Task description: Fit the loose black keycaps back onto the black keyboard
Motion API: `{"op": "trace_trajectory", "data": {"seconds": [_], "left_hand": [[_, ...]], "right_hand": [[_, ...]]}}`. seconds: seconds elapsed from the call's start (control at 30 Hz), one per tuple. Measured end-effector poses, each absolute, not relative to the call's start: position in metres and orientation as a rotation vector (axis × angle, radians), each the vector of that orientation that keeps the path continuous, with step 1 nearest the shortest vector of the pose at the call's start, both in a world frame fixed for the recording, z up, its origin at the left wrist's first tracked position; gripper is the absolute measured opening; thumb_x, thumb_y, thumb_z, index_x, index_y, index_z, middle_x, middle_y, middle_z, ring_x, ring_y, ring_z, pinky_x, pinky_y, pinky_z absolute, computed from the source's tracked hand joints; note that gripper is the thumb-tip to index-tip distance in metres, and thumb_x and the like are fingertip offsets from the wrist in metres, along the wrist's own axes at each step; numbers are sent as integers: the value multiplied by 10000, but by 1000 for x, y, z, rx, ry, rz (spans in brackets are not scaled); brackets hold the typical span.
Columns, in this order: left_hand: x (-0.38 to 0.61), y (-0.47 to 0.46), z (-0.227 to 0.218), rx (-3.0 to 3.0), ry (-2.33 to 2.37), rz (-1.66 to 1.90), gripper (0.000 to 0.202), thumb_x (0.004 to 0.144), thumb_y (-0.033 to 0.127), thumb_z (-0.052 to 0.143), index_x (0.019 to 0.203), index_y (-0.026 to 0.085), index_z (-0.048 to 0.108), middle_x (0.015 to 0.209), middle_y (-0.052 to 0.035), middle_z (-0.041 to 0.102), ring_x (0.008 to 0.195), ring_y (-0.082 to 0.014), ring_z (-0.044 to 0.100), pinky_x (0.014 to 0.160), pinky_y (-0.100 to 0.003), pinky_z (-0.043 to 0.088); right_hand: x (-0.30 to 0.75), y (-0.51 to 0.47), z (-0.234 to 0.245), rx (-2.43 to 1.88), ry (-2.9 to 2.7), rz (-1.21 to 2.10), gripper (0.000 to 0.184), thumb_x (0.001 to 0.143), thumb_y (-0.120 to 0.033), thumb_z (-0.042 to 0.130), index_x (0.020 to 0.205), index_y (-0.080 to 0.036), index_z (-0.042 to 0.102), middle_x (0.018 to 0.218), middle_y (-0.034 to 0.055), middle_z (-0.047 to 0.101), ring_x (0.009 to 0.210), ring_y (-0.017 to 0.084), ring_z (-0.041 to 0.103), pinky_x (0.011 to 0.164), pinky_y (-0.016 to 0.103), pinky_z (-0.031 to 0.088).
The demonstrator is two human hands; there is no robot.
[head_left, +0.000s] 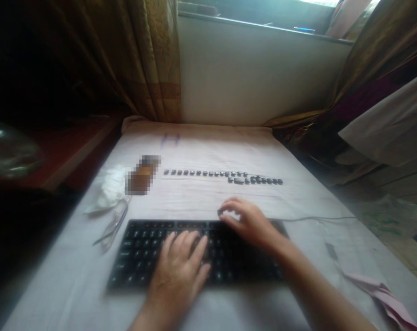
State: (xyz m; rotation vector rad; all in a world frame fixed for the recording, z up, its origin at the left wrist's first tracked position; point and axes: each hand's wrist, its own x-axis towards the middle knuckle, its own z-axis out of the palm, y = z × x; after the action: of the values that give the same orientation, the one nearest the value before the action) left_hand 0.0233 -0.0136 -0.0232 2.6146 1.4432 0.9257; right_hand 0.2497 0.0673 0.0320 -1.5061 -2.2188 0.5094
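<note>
A black keyboard [139,250] lies on a table covered with a pale cloth [201,147]. My left hand [181,266] rests flat on the keys near the middle, fingers stretched out. My right hand [250,223] hovers over the keyboard's upper right part, its fingertips pinched on a small dark keycap [220,212]. Beyond the keyboard, several loose keycaps [208,173] lie in a long row, with a shorter second row [257,180] to the right.
A brown bottle [142,174], white wadding [110,188] and metal tweezers or scissors [113,225] lie left of the keyboard. The keyboard's cable [319,218] runs right. A pink cloth [384,296] sits at the right edge. Curtains and a wall stand behind.
</note>
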Motion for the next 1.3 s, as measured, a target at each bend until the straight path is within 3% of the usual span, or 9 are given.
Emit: {"op": "trace_trajectory", "data": {"seconds": [0.17, 0.57, 0.9, 1.3], "left_hand": [[29, -16, -20, 2648, 1398, 987, 323, 955, 319, 497, 1212, 206, 656, 1198, -64, 667, 1159, -227, 552, 1135, -410, 280], [32, -12, -13, 2734, 1383, 763, 404, 905, 363, 572, 1283, 227, 609, 1238, -90, 625, 1156, -266, 541, 1070, -469, 366], [36, -13, -14, 2654, 1431, 793, 420, 901, 430, 579, 1260, 218, 626, 1239, -82, 634, 1168, -256, 534, 1112, -459, 305], [37, -13, -11, 2650, 1437, 789, 395, 899, 426, 585, 1231, 222, 646, 1230, -70, 650, 1151, -250, 548, 1111, -452, 288]], "right_hand": [[236, 29, 22, -1437, -2321, 496, 99, 834, -158, 661, 927, -188, 679, 956, 64, 695, 871, 190, 651, 786, 309, 536], [231, 33, 14, -1413, -2297, 421, 93, 807, -162, 709, 886, -193, 746, 920, 59, 726, 825, 188, 671, 752, 295, 553], [234, 27, 0, -1337, -2187, 426, 151, 844, -169, 666, 958, -210, 757, 967, 71, 730, 875, 185, 688, 795, 294, 569], [231, 23, -3, -1327, -2128, 378, 160, 879, -181, 615, 919, -225, 764, 925, 68, 735, 834, 179, 692, 762, 297, 577]]}}
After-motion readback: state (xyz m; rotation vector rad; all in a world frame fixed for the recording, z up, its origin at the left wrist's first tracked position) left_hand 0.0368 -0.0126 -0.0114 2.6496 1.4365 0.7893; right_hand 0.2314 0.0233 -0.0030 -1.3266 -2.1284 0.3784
